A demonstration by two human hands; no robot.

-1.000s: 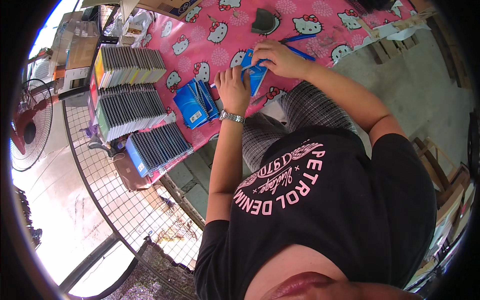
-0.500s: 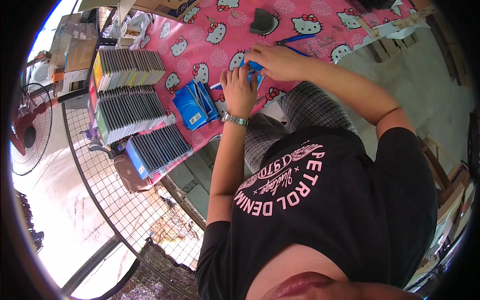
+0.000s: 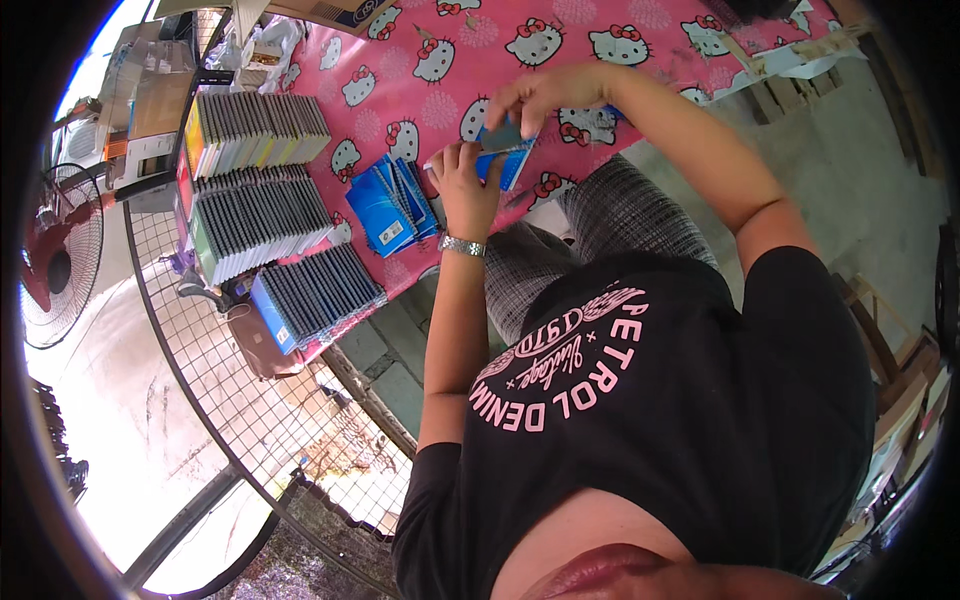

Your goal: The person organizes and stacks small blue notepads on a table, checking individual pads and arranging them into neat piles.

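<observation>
A blue spiral notebook lies near the table's front edge, between my hands. My left hand is closed on its left side, thumb on the cover and fingers at the edge. My right hand grips a flat dark grey-green piece over the notebook's upper part. Its fingers are bent round the piece, and what lies under it is hidden. Left of my left hand rests a small fanned pile of blue spiral notebooks.
Three rows of spiral notebooks stand at the left: yellow-ended, green-ended and blue-ended. A pink patterned cloth covers the table. A cardboard box sits at the back. A fan stands beyond wire mesh.
My right hand has taken up the grey-green piece from the back of the table and brought it over the notebook. My left hand has shifted slightly left. My right forearm now covers most of the blue-handled pliers.
</observation>
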